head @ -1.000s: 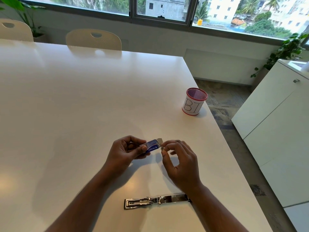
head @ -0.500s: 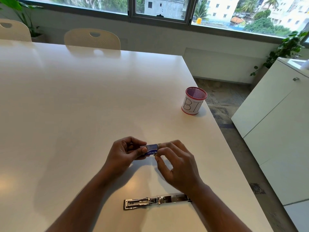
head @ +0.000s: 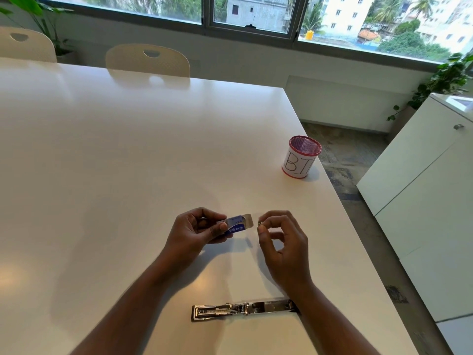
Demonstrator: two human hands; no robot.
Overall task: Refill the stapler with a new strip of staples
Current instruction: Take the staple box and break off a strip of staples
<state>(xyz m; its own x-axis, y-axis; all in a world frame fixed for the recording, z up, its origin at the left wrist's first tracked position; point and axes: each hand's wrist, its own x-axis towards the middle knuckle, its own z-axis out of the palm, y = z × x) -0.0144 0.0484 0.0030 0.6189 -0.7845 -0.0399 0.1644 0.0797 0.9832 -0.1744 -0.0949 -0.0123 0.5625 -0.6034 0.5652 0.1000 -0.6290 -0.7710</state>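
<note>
My left hand (head: 197, 230) holds a small blue staple box (head: 236, 226) with its end flap open toward the right. A short way to the right of the flap, my right hand (head: 281, 242) pinches a small silvery piece, seemingly a strip of staples (head: 259, 223), between thumb and forefinger. The metal stapler (head: 243, 309) lies opened out flat on the white table (head: 128, 162) near the front edge, below both hands; its right end is hidden under my right forearm.
A red mesh cup (head: 302, 157) with a white paper label stands near the table's right edge. Two cream chairs (head: 148, 60) line the far side. A white cabinet (head: 422, 201) stands to the right, across a strip of floor.
My right hand went to the box's open end, closed its fingers there, then drew back to the right with a small silvery piece pinched. The left hand kept hold of the box.
</note>
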